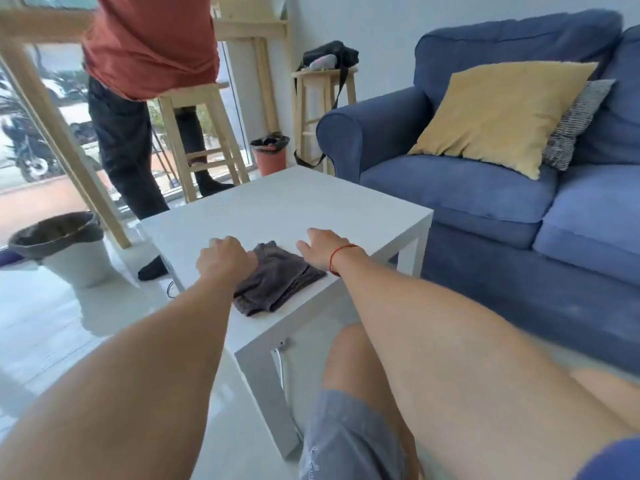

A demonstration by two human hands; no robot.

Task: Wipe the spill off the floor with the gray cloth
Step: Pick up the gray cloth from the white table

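A folded gray cloth (277, 280), soft and ribbed in its layers, lay on the smooth white top of a square, thick-legged table (287, 206), close to the near corner. The left hand (225, 261) rested on the cloth's edge at about nine o'clock, fingers curled down so that they bunched the fabric; whether it truly gripped the cloth could not be told. The right hand (322, 249), a thin red string (341, 254) round its wrist, lay at the cloth's two o'clock side with its fingers spread loosely and flat on the tabletop, its heel touching or just beside the fabric. The floor (52, 327) was pale, glossy tile. At nine o'clock from the table stood a round white bin (79, 261) lined with a dark bag, its contents not visible. At twelve o'clock a smaller reddish bin (270, 157) also carried a dark liner. A blue fabric sofa (485, 188) at two o'clock held a plump yellow cushion (498, 112). A second person (145, 98) stood by a pale wooden stool (204, 133) at eleven o'clock
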